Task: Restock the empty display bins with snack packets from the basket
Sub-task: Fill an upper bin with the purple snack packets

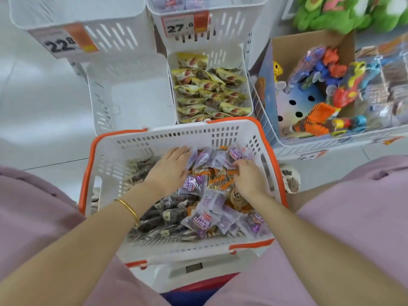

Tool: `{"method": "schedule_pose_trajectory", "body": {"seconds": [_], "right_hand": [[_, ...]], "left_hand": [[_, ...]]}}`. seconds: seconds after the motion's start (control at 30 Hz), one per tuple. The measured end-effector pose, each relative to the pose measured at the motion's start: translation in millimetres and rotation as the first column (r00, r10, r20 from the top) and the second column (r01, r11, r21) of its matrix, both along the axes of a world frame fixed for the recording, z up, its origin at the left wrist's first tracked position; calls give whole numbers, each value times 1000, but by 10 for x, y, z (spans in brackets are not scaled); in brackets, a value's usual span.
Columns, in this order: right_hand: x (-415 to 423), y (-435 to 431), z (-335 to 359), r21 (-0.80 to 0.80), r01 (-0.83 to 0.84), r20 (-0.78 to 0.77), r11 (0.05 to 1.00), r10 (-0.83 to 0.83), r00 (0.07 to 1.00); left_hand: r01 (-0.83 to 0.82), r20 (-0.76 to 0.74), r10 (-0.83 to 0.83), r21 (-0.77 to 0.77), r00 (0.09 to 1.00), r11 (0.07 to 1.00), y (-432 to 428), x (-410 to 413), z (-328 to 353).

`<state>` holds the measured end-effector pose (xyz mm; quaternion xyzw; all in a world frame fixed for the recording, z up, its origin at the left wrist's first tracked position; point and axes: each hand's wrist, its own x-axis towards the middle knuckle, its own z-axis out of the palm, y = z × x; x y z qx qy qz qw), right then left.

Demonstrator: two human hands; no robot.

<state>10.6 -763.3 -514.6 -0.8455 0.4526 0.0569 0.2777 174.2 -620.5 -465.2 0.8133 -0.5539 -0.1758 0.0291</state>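
At the far left, an upper white bin (72,12) carries a price tag reading 22.8 (63,44), and below it sits a lower white display bin (141,100) with nothing in it. In front of that bin, between the person's pink-clad legs (33,206), stands a white shopping basket (167,138) with orange rim and handles, loaded with snack packets. Its left side is filled with dark brown packets (159,217). The left arm, wearing a gold bangle (129,208) at the wrist, reaches into the basket. The left hand (170,171) lies flat on the pile with its fingers straight and slightly spread, the tips touching the purple packets (207,159) heaped along the far wall. More purple packets lie near the basket's front right corner, and orange packets (220,177) show between the two hands. Behind the basket's middle, a second lower bin (223,56) is full of yellow packets (209,89), under an upper bin (220,23) tagged 27.6 (180,26). The right hand (249,177) is in the basket's far right corner, its fingers curled down and gripping the purple packets there. Just outside the basket's right wall lies a small round plush toy (290,177). Further right, a cardboard box (309,47) holds bagged toy vehicles (326,120) in orange, blue and red, with green plush toys (331,14) above it.
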Motion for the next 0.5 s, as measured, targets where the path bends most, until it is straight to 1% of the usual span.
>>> {"method": "schedule_pose_trajectory", "body": {"seconds": [0.07,0.1,0.13,0.2,0.27,0.4,0.47,0.5], "right_hand": [[62,-27,-27,-228,-112,-86,967,94,992],[108,-67,-30,-286,-136,-105,948,110,988],[158,-125,-28,-307,-149,-125,940,115,985],[264,-254,-92,-282,-190,-205,940,134,970],[382,-327,-217,-210,-248,-298,946,180,937],[618,-396,-476,-102,-267,-451,958,194,871],[662,-384,-544,-112,-274,-466,955,193,864],[652,-366,-558,-134,-270,-435,954,188,881]], "left_hand": [[11,-5,-11,8,1000,1000,-11,-15,-89],[7,-15,-6,10,1000,1000,-17,-14,-125],[-1,-28,1,17,1000,1000,-26,-7,-158],[-11,-47,13,38,999,999,-52,22,-225],[-29,-70,33,53,997,998,-83,66,-296],[-49,-111,49,5,993,999,-163,147,-369],[-62,-132,58,-28,990,998,-193,177,-363],[-70,-137,64,-38,988,997,-201,186,-360]]}}
